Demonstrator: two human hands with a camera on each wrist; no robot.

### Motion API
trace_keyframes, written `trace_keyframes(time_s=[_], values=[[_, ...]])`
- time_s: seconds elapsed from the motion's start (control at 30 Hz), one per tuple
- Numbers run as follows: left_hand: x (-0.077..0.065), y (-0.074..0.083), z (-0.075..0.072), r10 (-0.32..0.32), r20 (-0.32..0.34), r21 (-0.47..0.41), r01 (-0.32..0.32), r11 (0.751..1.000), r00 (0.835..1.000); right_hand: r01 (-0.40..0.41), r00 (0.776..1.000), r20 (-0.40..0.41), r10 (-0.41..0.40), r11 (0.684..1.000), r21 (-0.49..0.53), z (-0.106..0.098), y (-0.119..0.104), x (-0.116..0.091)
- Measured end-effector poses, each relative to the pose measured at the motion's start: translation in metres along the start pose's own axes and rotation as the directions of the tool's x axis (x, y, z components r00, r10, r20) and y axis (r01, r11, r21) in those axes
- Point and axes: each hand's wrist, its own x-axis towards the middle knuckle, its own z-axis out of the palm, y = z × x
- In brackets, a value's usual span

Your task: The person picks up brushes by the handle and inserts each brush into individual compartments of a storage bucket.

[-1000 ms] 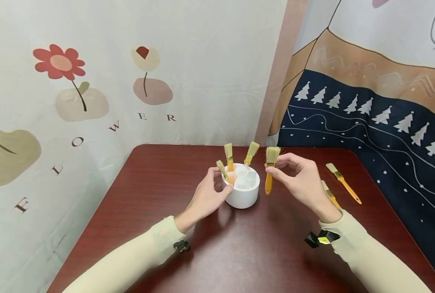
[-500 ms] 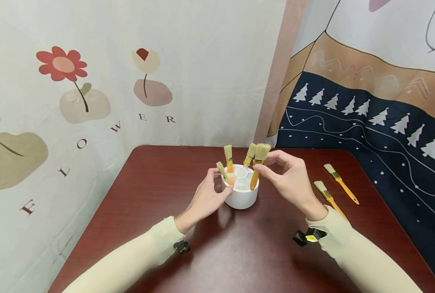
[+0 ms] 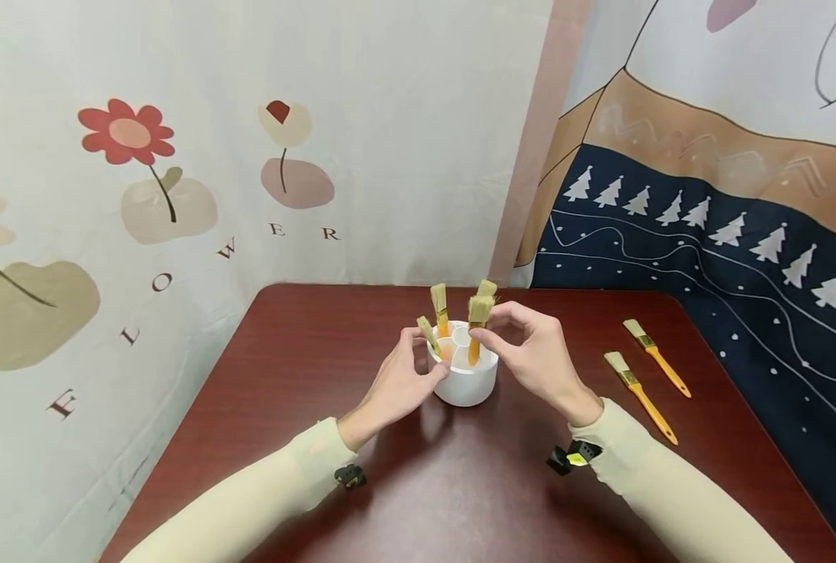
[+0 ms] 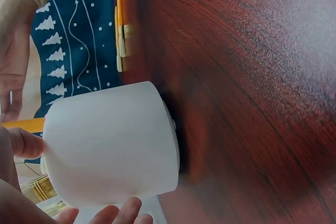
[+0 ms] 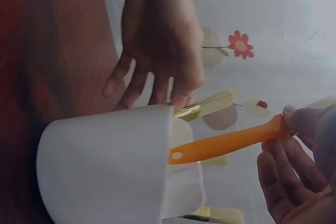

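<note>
A white round brush holder (image 3: 465,389) with several compartments stands upright on the table. My left hand (image 3: 405,383) holds it by its left side, the thumb at the rim in the left wrist view and the other fingers along the wall. Bristles up, three paintbrushes lean in it: one at left (image 3: 428,335), one at back (image 3: 439,301), one at back right (image 3: 487,288). My right hand (image 3: 536,353) pinches another paintbrush (image 5: 226,144) near its metal band. Its orange handle points down, with the end at the rim of the front right compartment; how deep it sits is unclear.
Two more paintbrushes with yellow handles, a nearer one (image 3: 641,397) and a farther one (image 3: 658,360), lie on the right side of the dark red table (image 3: 305,367). A printed cloth (image 3: 403,156) hangs behind the table.
My right hand has moved left with its paintbrush, from beside the brush holder to over its front right compartment, uncovering the nearer paintbrush on the table. My left hand stays on the holder.
</note>
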Motion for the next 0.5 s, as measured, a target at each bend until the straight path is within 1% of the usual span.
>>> trace_keyframes(time_s=[0.3,0.5], values=[[0.002,-0.002,-0.003,0.025,0.034,0.013,-0.026,1.000,0.999,0.043,0.998,0.054,-0.041,0.999,-0.032,0.013,0.015,-0.004],[0.003,-0.004,-0.006,0.045,0.056,0.006,-0.045,0.999,0.997,0.076,0.995,0.075,-0.071,0.995,-0.065,0.020,0.018,-0.006]])
